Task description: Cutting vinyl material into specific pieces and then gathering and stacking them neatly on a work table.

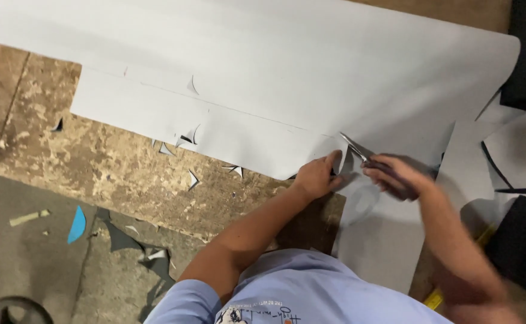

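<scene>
Two hands at the sheet's (263, 66) near edge: your left hand (318, 176) presses it flat, right hand (395, 177) grips scissors (359, 150); keep fingers clear of blades.

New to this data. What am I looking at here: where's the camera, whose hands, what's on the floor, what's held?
There is one picture, from a camera worn on a person's head, looking down at their own bare hands; no robot is involved. A large pale grey sheet lies on a worn floor, with small offcuts and a blue scrap scattered nearby. The left hand presses on the sheet's cut edge. The right hand, blurred by motion, holds scissors with the blades at that edge.
</scene>
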